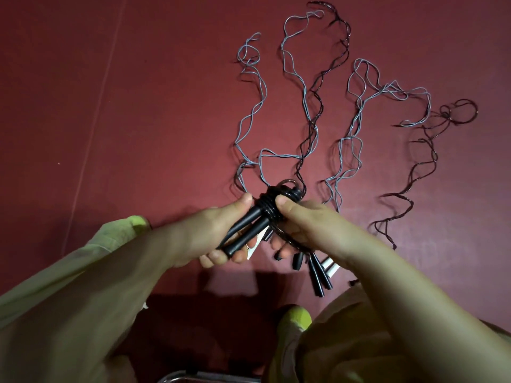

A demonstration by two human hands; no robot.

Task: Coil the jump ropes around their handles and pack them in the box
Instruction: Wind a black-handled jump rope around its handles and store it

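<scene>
Nearest the camera, a curved metal rail (210, 376) shows at the bottom edge, below the pale green sleeves (69, 286). Above it, the left hand (221, 233) has its grip clenched around a pair of black handles (249, 228), fingers curled under their lower ends. The right hand (304, 222) pinches the black rope coil (272, 205) wound around the upper part of those handles, thumb pressed on the turns. Under the right hand, more black handles (316, 275) and a white handle (330, 265) lie on the red floor (138, 106). Beyond the coil, loose grey ropes (304, 87) and dark ropes (425, 161) trail away across the floor in wavy lines.
</scene>
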